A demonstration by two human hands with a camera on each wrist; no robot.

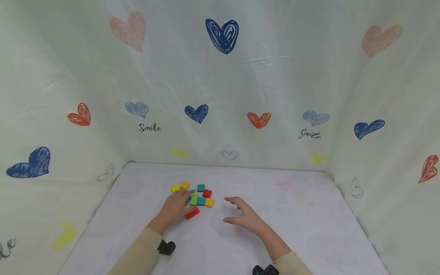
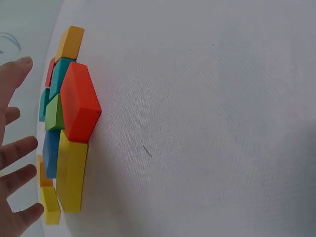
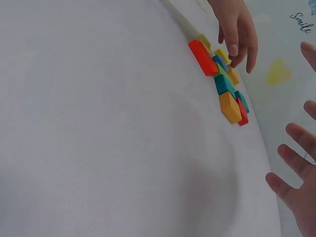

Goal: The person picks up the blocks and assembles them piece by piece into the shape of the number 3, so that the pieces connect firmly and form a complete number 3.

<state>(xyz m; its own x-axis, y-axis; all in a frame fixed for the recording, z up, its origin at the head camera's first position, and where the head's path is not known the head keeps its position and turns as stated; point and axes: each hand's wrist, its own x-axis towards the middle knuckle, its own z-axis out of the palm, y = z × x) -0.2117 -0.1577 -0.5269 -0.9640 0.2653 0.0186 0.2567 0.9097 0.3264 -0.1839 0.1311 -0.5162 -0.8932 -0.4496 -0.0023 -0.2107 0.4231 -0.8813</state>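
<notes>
Over the left part of a cluster of coloured blocks hovers my left hand (image 1: pixel 174 206), fingers spread and nothing held. Nearest to it are a red block (image 1: pixel 193 213), a light green block (image 1: pixel 194 199), and, clearer in the left wrist view, a blue block (image 2: pixel 51 153) and a long yellow block (image 2: pixel 72 173). A teal block (image 1: pixel 201 201) and an orange block (image 1: pixel 209 203) lie to the right of the green one. My right hand (image 1: pixel 248 218) is held above the table, right of the blocks, its thumb and fingers apart and holding nothing.
Behind are another teal block (image 1: pixel 201 188), a small red block (image 1: pixel 207 193), another orange block (image 1: pixel 185 185) and a smaller yellow block (image 1: pixel 175 188). The white table (image 1: pixel 292 214) meets a heart-printed curtain (image 1: pixel 227 84) at the back and sides.
</notes>
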